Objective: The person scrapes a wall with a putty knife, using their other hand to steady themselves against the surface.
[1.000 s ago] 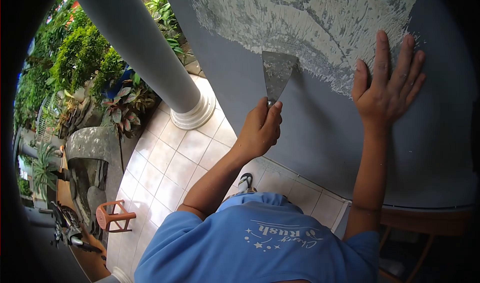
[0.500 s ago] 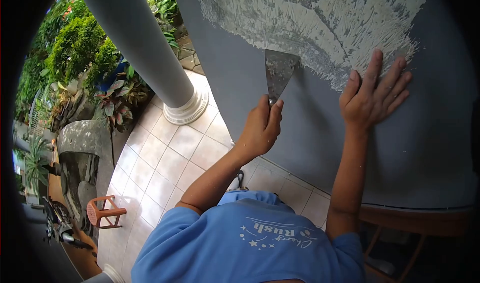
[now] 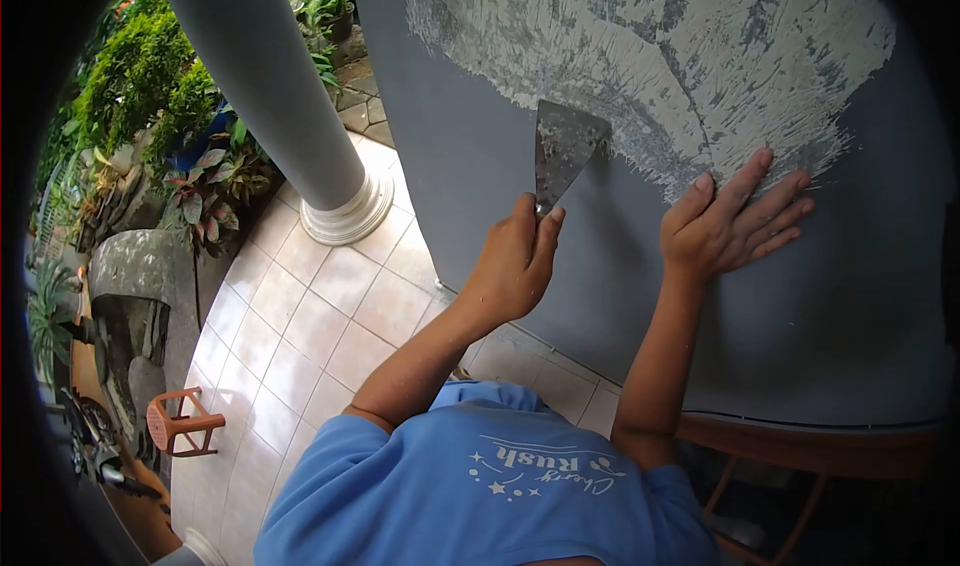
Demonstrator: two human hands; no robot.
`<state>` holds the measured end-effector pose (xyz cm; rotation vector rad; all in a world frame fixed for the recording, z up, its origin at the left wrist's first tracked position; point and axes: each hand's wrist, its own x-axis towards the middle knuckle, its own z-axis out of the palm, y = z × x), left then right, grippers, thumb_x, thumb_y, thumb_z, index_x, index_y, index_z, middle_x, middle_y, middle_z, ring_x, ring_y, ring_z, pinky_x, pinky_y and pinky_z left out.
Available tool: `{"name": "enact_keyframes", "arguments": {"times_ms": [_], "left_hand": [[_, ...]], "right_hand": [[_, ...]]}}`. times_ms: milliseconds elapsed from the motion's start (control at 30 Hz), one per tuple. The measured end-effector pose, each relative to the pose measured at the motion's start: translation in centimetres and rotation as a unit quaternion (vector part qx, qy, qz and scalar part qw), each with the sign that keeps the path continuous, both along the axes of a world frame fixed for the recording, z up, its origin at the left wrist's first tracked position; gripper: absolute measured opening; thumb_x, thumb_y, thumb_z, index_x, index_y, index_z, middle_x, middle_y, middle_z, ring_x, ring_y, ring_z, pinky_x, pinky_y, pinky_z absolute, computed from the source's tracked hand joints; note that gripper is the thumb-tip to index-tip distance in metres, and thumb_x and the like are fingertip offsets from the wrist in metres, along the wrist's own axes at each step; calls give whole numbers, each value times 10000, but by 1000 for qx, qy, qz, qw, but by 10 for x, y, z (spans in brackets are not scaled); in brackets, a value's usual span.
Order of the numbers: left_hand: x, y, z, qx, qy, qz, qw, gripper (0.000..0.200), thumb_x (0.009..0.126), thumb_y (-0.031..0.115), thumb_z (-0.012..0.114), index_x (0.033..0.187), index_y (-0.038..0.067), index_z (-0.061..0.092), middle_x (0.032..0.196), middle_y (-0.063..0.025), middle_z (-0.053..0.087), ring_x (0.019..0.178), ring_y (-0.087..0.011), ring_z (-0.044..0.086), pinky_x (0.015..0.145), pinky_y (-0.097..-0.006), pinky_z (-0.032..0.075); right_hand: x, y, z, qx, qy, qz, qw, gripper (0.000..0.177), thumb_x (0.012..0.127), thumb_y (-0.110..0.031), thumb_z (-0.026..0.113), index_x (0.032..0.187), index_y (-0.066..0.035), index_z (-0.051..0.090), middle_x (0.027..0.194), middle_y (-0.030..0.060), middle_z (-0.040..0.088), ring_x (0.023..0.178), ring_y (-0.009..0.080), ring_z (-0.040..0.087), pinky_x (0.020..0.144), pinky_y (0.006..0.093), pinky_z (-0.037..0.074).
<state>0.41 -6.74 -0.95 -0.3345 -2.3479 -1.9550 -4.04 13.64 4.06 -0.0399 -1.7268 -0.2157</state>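
Note:
My left hand (image 3: 518, 261) is wrapped round the handle of a wide putty knife (image 3: 566, 148). The blade is speckled with bits of pale material, and its edge is at the lower border of a rough whitish patch (image 3: 640, 56) on the grey wall (image 3: 620, 296). To the right, my right hand (image 3: 735, 221) has its fingers spread, with the fingertips at the lower edge of that patch. It holds nothing. Pale dust shows on its fingers.
A round grey column (image 3: 290, 86) with a white base rises at the left. Beyond the tiled floor (image 3: 320, 316) are plants and rocks. A small orange stool (image 3: 182, 422) stands at the lower left. Dark wooden furniture (image 3: 800, 456) sits at the lower right.
My right hand has moved slightly down and left over the wall. The putty knife stays near the patch's lower border, its blade turned a little. The view has shifted slightly.

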Motion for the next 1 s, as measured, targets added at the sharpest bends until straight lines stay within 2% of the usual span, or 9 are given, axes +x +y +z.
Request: {"name": "enact_keyframes", "arguments": {"times_ms": [100,200,400,500,600,700,800,867,1000], "left_hand": [[-7,0,33,-15,49,-2,999,327,1024,315,411,838,48,379,589,-15,447,476,-85,453,440,-258,392],[-3,0,28,-19,60,4,998,326,1024,312,413,835,47,385,588,-17,451,479,-90,453,441,-260,393],[5,-4,10,4,-55,-23,998,332,1024,319,410,844,41,389,594,-15,453,481,-84,447,442,-265,396],[5,-8,9,-14,-34,-23,999,334,1025,321,405,842,42,388,598,-6,442,482,-74,441,437,-261,392],[2,2,17,6,52,12,999,325,1029,304,397,836,42,391,601,-2,438,478,-69,431,432,-258,383],[-16,2,52,76,32,-34,996,319,1028,296,401,838,41,391,608,-7,446,477,-71,438,431,-253,380],[-9,-6,28,10,37,-23,999,320,1025,305,407,845,41,388,608,-7,447,468,-72,441,432,-247,386],[5,1,1,6,2,-16,1000,322,1024,311,410,846,43,385,608,-8,448,468,-69,442,433,-245,389],[4,6,2,0,5,-12,1000,329,1023,314,409,838,45,377,603,-17,456,476,-77,461,434,-251,396]], "right_hand": [[-3,-1,2,0,2,0,1000,559,1004,-419,259,1415,-81,431,1509,258,255,1440,412,118,1159,485,-26],[-1,0,2,5,-2,-1,1000,562,1003,-419,260,1413,-75,433,1507,259,257,1441,410,116,1158,485,-25],[1,0,-3,7,-5,-6,1000,565,1001,-418,262,1412,-69,433,1509,263,249,1443,406,110,1158,488,-20],[-2,0,-1,3,0,-3,1000,567,998,-419,266,1413,-70,432,1511,264,242,1443,405,109,1158,489,-20],[-2,-4,-2,-5,-1,-3,1000,564,997,-417,272,1413,-73,433,1513,261,238,1443,404,110,1158,489,-21],[3,-4,-3,-5,-8,-5,1000,559,996,-415,279,1411,-76,436,1516,256,238,1443,405,112,1159,488,-21],[-3,-1,0,7,4,7,1000,555,997,-415,283,1411,-79,438,1515,252,243,1442,406,114,1160,485,-21],[0,1,-2,13,-1,4,1000,552,998,-413,282,1410,-82,439,1515,249,246,1442,406,115,1161,483,-20],[1,0,-2,6,1,3,1000,546,1000,-410,278,1414,-89,434,1513,249,252,1441,406,124,1162,481,-15]]}}
